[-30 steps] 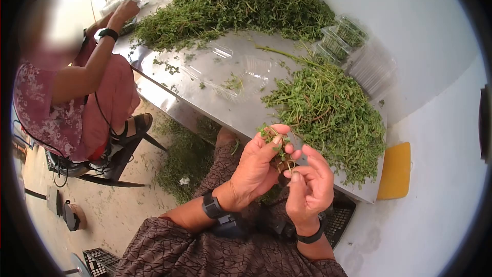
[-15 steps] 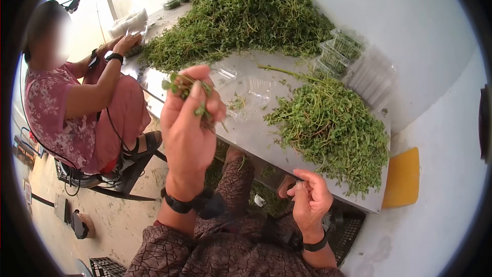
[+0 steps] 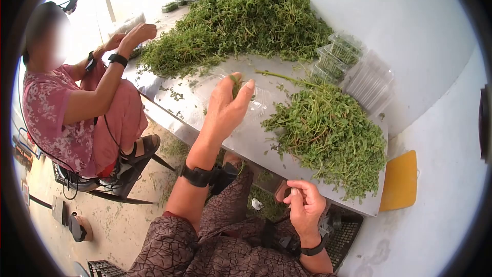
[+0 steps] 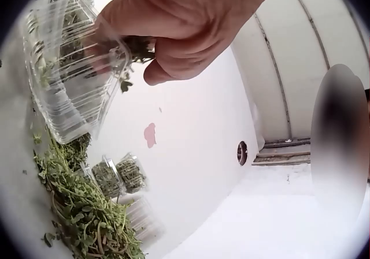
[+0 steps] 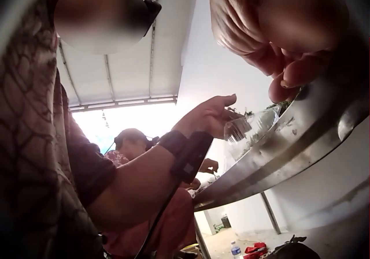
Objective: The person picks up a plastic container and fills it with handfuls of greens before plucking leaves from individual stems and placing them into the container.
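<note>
Okay, left hand (image 3: pixel 228 105): partly closed, thumb and fingers gripping a small bunch of green leafy sprigs (image 4: pixel 139 48). Bunch is above the silver metal table (image 3: pixel 251 143), at a clear ribbed plastic clamshell (image 4: pixel 75 109); fingers show through the plastic, can't tell if inside or behind. Right hand (image 3: pixel 306 205): fingers bent inward, thumb close to them, just off the table's near edge; can't tell if it has hold of anything. Low green sprig pile (image 3: pixel 333 138) on table's right end; bigger green heap (image 3: pixel 251 20) toward the wall. Filled clear boxes (image 3: pixel 338 54) stacked beside nested clear plastic trays (image 3: pixel 371 84). Seated person in pink patterned top (image 3: pixel 48 118) on the left, hands raised near the big heap.
</note>
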A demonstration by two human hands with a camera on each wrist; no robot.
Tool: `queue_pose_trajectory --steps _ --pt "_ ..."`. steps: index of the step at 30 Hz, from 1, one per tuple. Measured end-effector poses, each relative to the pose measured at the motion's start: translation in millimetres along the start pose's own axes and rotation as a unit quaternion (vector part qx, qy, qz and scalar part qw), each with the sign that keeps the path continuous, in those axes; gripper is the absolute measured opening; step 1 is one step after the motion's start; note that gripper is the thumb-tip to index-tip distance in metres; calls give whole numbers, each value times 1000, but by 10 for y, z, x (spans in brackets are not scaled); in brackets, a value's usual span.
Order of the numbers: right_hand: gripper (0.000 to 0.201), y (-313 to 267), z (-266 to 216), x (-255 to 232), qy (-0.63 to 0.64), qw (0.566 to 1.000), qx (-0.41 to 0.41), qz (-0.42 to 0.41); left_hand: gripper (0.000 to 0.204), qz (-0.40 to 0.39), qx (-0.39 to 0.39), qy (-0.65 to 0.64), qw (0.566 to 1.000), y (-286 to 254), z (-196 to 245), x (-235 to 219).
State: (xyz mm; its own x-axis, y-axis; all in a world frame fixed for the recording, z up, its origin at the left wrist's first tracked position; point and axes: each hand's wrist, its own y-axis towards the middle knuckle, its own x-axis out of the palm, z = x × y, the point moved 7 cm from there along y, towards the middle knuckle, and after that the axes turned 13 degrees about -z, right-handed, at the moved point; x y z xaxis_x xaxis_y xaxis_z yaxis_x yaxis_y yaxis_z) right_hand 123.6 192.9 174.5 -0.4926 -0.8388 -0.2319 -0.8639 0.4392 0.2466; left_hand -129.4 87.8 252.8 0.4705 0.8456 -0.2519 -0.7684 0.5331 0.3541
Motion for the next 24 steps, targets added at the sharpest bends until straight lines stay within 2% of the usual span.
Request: queue_pose_trajectory --steps 1,3,4,6,11,13,14,16,19,24 --pt "14 -1 17 -1 2 1000 6 1 57 -1 -2 0 1000 7 -67 17" --pt "14 -2 40 3 5 1000 11 1 55 62 25 78 995 0 -169 -21" --pt "14 4 48 5 7 1000 13 1 55 62 23 79 995 -26 -61 -58" --pt "13 17 54 15 9 1000 16 2 50 -3 -23 37 999 -78 100 -90" --pt "12 27 76 -10 4 1000 21 2 39 -2 -23 26 999 -274 17 -183" --pt "11 17 80 -41 5 1000 19 9 30 -2 58 85 995 -395 66 -183" --pt "11 15 77 -59 2 1000 24 16 30 -9 58 80 995 -454 39 -197" --pt "13 28 16 -75 -14 1000 8 7 26 -59 96 245 963 -565 70 -109" --pt "12 53 -51 -144 -31 999 -3 11 20 -64 124 290 947 -703 20 0" --pt "10 171 -225 -359 -65 997 12 48 28 -44 180 323 928 -785 -129 169"
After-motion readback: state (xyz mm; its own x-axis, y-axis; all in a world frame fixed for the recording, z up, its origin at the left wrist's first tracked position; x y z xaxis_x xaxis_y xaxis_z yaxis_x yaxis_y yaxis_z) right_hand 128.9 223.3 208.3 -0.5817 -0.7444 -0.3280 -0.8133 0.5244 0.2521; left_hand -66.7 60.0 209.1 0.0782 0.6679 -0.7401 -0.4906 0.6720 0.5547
